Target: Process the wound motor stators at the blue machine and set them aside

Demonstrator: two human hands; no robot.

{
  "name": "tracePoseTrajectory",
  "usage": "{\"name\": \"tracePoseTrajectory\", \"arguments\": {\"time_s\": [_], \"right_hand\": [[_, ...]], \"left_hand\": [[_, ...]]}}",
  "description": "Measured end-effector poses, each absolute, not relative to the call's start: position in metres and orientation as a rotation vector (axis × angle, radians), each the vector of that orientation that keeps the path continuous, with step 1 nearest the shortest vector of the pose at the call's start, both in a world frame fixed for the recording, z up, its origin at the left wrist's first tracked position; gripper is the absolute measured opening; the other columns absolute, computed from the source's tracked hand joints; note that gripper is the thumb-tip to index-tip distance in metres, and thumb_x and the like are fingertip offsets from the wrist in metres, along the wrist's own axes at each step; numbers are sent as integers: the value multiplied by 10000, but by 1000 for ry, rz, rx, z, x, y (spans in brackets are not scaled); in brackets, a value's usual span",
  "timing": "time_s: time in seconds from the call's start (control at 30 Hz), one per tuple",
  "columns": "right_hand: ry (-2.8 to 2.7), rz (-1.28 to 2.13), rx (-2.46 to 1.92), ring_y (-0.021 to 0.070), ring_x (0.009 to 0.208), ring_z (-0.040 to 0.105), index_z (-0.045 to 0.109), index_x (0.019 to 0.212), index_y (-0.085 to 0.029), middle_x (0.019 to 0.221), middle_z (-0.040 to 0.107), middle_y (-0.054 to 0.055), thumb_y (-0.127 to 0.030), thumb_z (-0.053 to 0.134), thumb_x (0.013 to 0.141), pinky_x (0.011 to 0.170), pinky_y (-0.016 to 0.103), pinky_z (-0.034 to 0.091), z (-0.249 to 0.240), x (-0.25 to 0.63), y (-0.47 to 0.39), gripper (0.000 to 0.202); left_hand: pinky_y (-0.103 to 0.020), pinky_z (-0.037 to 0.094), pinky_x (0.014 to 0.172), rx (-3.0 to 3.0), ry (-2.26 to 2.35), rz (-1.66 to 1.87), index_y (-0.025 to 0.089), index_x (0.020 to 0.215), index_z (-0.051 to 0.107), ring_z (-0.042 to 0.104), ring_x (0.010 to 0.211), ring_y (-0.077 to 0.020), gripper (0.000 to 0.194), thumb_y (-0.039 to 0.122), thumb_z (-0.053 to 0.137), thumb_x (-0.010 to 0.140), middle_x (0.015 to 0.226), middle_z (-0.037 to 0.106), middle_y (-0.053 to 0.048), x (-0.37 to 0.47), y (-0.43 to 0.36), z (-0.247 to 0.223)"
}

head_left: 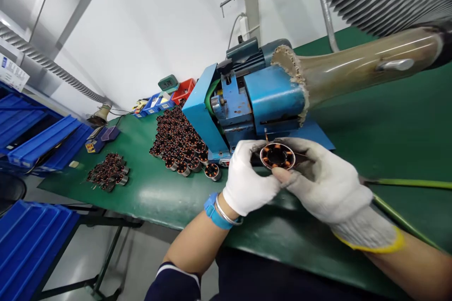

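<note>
My gloved left hand (249, 178) and my gloved right hand (323, 178) hold one motor stator (278, 156) between them. It is a metal ring with dark slots and copper windings, its open face turned up toward me. My right thumb tip, bare of glove, presses on the near rim. Thin wire leads stick out at the stator's far side and toward my right fingers. Just behind my hands stands a blue bench machine (278, 94) with a motor on its back. The fingers under the stator are partly hidden.
Many stators (180, 141) are massed left of the machine, with a single stator (213, 171) near its corner. A smaller pile (108, 171) lies farther left. A clear suction pipe (367, 63) runs right from the machine. Blue bins (45, 146) stand at far left; a green hose (409, 182) lies at right.
</note>
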State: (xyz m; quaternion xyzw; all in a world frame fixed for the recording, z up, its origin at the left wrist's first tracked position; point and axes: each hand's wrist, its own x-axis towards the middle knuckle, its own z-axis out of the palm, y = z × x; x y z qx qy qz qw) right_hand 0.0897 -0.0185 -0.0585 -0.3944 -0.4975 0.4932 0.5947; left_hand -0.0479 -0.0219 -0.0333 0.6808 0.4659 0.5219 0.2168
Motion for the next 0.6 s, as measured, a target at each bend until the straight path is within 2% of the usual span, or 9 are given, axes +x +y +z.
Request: {"name": "tracePoseTrajectory", "arguments": {"time_s": [0.1, 0.17, 0.3, 0.37, 0.43, 0.53, 0.6], "right_hand": [[-1288, 1092, -968, 373, 1085, 740, 681, 1216, -260, 1202, 746, 125, -571, 866, 714, 983, 551, 625, -68, 90, -21, 619], [-1368, 996, -975, 386, 1117, 716, 693, 1214, -259, 1225, 727, 132, -622, 829, 755, 1013, 585, 592, -70, 89, -21, 601], [-1447, 736, -982, 347, 1060, 717, 712, 1069, -273, 1129, 743, 112, -484, 699, 917, 994, 547, 581, -61, 89, -23, 261], [-1486, 653, -1031, 312, 950, 725, 704, 962, -269, 1011, 754, 96, -422, 636, 952, 919, 498, 594, -54, 92, -21, 167], [-1532, 638, -1099, 286, 804, 707, 683, 848, -260, 863, 739, 81, -446, 609, 943, 782, 451, 592, -48, 97, -18, 221], [-1440, 827, -1187, 247, 612, 641, 622, 714, -260, 656, 657, 55, -587, 626, 886, 602, 393, 550, -41, 107, -8, 370], [-1253, 979, -1211, 232, 573, 627, 581, 682, -268, 620, 642, 58, -678, 654, 834, 562, 373, 544, -37, 111, -2, 443]], "left_hand": [[-439, 616, 963, 1822, 1284, 1564, 224, 1082, 549, 708, 1063, -274, 566, 354, 924, 679, 1191, 660, -118, -55, -24, -48], [-448, 610, 996, 1749, 1294, 1569, 234, 1139, 518, 713, 1116, -282, 653, 368, 949, 668, 1282, 649, -137, -56, -23, -55], [-408, 624, 952, 1687, 1321, 1475, 249, 1256, 489, 751, 1052, -254, 672, 272, 902, 726, 1260, 700, -126, -55, -21, -65], [-392, 625, 929, 1708, 1342, 1448, 249, 1257, 494, 761, 1012, -239, 616, 235, 859, 760, 1186, 733, -104, -54, -21, -66], [-377, 629, 893, 1731, 1368, 1437, 241, 1233, 505, 768, 959, -225, 570, 236, 845, 775, 1110, 749, -89, -53, -20, -65], [-350, 634, 840, 1748, 1364, 1475, 221, 1188, 512, 771, 906, -209, 549, 276, 863, 770, 1049, 753, -82, -51, -18, -60], [-338, 634, 817, 1769, 1344, 1514, 211, 1168, 511, 768, 878, -196, 543, 287, 867, 766, 1023, 748, -76, -51, -17, -57]]}}
